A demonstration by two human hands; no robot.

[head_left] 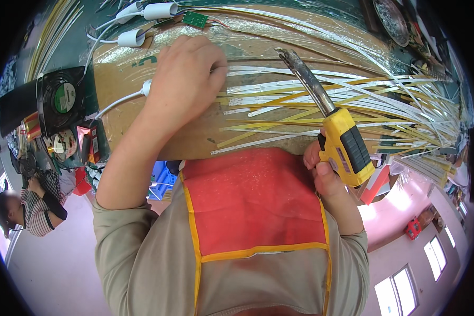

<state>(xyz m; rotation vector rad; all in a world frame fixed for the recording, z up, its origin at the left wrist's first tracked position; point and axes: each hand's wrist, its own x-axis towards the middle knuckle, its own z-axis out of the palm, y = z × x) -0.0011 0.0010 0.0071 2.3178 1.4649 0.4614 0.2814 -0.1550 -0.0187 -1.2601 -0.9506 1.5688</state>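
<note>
My right hand [326, 176] grips a yellow and black soldering gun [347, 145] from below. Its long, darkened metal tip [305, 73] points up and away over the strips. My left hand [192, 73] rests on the brown cardboard [124, 73], back upward and fingers curled under; whatever they hold is hidden. A white cable ends in a white cap [146, 88] beside my left wrist. Many thin white LED strips [268, 87] and yellowish ones [295, 122] fan out from near the left hand toward the right.
White cylindrical housings [159, 10] with cables and a small green circuit board [195, 20] lie at the far edge. A black fan [61, 100] stands at left. A round, dirty metal dish [391, 21] sits far right. Another person [37, 205] works at the left.
</note>
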